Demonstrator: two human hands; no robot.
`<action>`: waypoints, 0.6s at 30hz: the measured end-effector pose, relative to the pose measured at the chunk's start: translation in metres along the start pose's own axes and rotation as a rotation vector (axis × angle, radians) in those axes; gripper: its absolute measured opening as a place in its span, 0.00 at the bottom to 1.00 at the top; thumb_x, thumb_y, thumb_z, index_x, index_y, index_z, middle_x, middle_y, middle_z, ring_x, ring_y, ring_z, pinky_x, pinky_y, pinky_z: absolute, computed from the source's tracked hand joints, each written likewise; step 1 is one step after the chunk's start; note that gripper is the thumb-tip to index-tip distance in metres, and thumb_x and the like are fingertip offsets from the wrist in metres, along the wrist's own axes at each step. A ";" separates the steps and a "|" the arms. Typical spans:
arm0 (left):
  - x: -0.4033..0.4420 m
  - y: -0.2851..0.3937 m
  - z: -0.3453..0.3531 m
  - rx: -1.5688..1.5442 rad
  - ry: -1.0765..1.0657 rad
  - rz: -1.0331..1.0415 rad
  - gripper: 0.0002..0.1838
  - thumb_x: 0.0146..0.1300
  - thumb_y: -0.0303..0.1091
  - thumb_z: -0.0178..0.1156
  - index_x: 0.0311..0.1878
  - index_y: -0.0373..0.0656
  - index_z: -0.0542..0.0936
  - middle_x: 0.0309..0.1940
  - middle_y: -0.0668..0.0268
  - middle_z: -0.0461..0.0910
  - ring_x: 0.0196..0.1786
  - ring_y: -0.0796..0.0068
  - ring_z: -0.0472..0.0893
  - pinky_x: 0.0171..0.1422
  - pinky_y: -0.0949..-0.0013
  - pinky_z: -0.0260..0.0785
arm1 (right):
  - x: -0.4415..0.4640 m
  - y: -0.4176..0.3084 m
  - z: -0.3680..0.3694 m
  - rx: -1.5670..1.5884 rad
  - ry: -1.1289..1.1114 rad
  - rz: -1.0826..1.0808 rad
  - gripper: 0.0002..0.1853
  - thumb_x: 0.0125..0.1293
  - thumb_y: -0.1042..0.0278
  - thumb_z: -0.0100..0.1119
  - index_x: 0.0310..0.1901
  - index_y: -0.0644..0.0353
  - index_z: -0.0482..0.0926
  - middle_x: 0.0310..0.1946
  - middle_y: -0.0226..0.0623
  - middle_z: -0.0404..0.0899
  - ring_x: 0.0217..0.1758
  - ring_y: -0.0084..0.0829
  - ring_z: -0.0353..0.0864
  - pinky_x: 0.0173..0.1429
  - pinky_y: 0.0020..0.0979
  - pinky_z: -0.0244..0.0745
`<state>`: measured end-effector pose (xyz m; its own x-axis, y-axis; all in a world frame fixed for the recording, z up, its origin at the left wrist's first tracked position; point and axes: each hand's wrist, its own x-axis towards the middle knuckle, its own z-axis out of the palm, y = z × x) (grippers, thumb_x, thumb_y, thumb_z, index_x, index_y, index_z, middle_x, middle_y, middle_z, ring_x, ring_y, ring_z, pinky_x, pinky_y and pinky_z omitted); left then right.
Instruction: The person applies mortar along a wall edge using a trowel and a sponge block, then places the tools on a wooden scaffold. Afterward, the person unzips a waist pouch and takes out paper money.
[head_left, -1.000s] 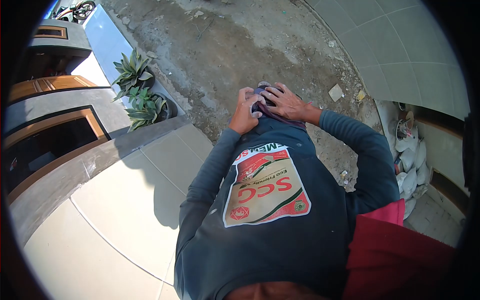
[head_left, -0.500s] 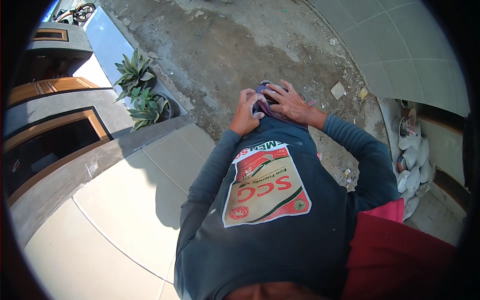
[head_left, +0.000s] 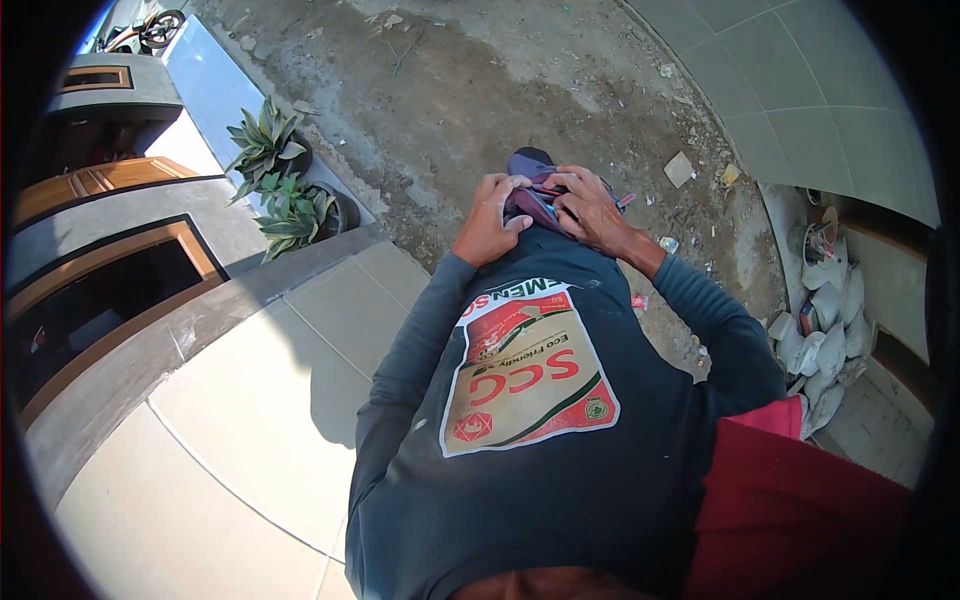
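My left hand (head_left: 490, 222) is closed on the left side of a bunched purple cloth (head_left: 538, 206) at my waist, its thumb and fingers gripping the edge. On the other side my right hand (head_left: 597, 213) has its fingers curled into the same cloth. Between the hands the fabric is folded, with small blue and reddish bits showing; I cannot make out what they are. Just below lies the hem of my dark long-sleeved shirt (head_left: 560, 480), printed with a red and tan SCG cement panel.
Potted plants (head_left: 290, 215) stand on the left beside a pale tiled floor (head_left: 220, 420). Bare dirt ground (head_left: 430, 110) with rubble lies ahead. Several white sacks (head_left: 825, 345) are piled at the right by a tiled wall (head_left: 800, 90). A red cloth (head_left: 790, 510) hangs at my right side.
My right hand's fingers, stretched over the cloth before, are now curled into it. More of the folds and coloured bits between the hands show. My left hand has shifted only slightly.
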<state>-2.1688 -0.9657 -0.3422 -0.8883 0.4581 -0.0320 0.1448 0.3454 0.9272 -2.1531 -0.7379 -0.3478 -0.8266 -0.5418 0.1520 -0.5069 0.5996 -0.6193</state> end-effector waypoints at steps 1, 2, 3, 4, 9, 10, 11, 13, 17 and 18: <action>0.001 0.001 0.001 -0.002 -0.002 -0.004 0.26 0.50 0.20 0.67 0.54 0.44 0.74 0.52 0.54 0.69 0.59 0.52 0.71 0.65 0.61 0.64 | 0.000 -0.002 0.000 -0.012 0.004 0.020 0.07 0.52 0.71 0.62 0.33 0.62 0.79 0.55 0.38 0.72 0.67 0.44 0.64 0.64 0.46 0.62; 0.002 0.002 0.004 0.043 -0.022 0.018 0.26 0.50 0.21 0.67 0.55 0.44 0.75 0.52 0.54 0.69 0.59 0.52 0.71 0.65 0.61 0.64 | 0.001 -0.004 -0.001 -0.023 0.009 0.040 0.07 0.52 0.71 0.63 0.33 0.62 0.80 0.55 0.38 0.72 0.67 0.45 0.64 0.65 0.46 0.62; 0.003 0.003 0.005 0.089 -0.042 0.039 0.26 0.50 0.22 0.67 0.55 0.44 0.75 0.52 0.54 0.70 0.59 0.52 0.71 0.65 0.61 0.64 | 0.003 -0.006 -0.004 -0.020 0.007 0.041 0.07 0.52 0.71 0.63 0.33 0.62 0.80 0.55 0.38 0.72 0.67 0.45 0.64 0.65 0.46 0.62; 0.004 0.000 0.006 0.090 -0.043 0.036 0.26 0.50 0.22 0.67 0.55 0.44 0.75 0.52 0.54 0.70 0.59 0.52 0.71 0.65 0.61 0.64 | 0.005 -0.008 -0.009 -0.033 -0.034 0.020 0.07 0.53 0.70 0.63 0.33 0.62 0.80 0.55 0.38 0.72 0.66 0.44 0.64 0.65 0.45 0.61; 0.007 -0.011 0.005 0.063 -0.133 -0.001 0.23 0.50 0.23 0.69 0.51 0.45 0.78 0.53 0.54 0.69 0.58 0.51 0.71 0.64 0.58 0.63 | 0.015 -0.009 -0.011 -0.156 -0.116 -0.039 0.09 0.53 0.69 0.64 0.35 0.63 0.82 0.55 0.39 0.72 0.67 0.43 0.64 0.66 0.45 0.60; 0.006 -0.009 0.005 0.062 -0.137 -0.001 0.23 0.50 0.23 0.69 0.51 0.45 0.78 0.53 0.54 0.69 0.58 0.51 0.71 0.64 0.58 0.63 | 0.014 -0.006 -0.005 -0.154 -0.099 -0.053 0.09 0.54 0.69 0.64 0.35 0.62 0.82 0.55 0.39 0.72 0.67 0.43 0.64 0.66 0.45 0.59; 0.006 -0.008 0.005 0.084 -0.145 0.026 0.22 0.50 0.24 0.69 0.50 0.44 0.78 0.53 0.54 0.69 0.58 0.51 0.71 0.64 0.57 0.64 | 0.014 -0.003 -0.001 -0.154 -0.080 -0.070 0.08 0.54 0.69 0.64 0.35 0.62 0.83 0.54 0.39 0.72 0.67 0.43 0.64 0.66 0.45 0.59; 0.006 -0.007 0.003 0.108 -0.152 0.053 0.21 0.50 0.24 0.69 0.49 0.44 0.78 0.53 0.53 0.69 0.58 0.51 0.71 0.64 0.56 0.64 | 0.012 -0.002 0.002 -0.089 -0.059 -0.038 0.08 0.54 0.70 0.64 0.35 0.62 0.83 0.54 0.39 0.72 0.67 0.43 0.64 0.66 0.45 0.59; 0.005 0.000 0.002 0.136 -0.162 0.032 0.16 0.54 0.29 0.68 0.47 0.44 0.78 0.54 0.51 0.69 0.59 0.49 0.70 0.64 0.55 0.63 | 0.006 -0.010 -0.008 0.033 -0.048 0.117 0.05 0.55 0.71 0.64 0.33 0.63 0.82 0.54 0.36 0.73 0.67 0.44 0.64 0.66 0.46 0.59; 0.005 0.003 0.004 0.146 -0.158 0.028 0.14 0.56 0.31 0.67 0.46 0.43 0.78 0.54 0.50 0.69 0.59 0.48 0.70 0.64 0.54 0.63 | 0.003 -0.012 -0.009 0.036 -0.052 0.120 0.05 0.55 0.71 0.64 0.33 0.63 0.82 0.54 0.36 0.73 0.67 0.44 0.64 0.66 0.46 0.59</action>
<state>-2.1708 -0.9594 -0.3406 -0.8052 0.5881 -0.0759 0.2404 0.4407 0.8649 -2.1516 -0.7420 -0.3331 -0.8667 -0.4976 0.0351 -0.3950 0.6414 -0.6577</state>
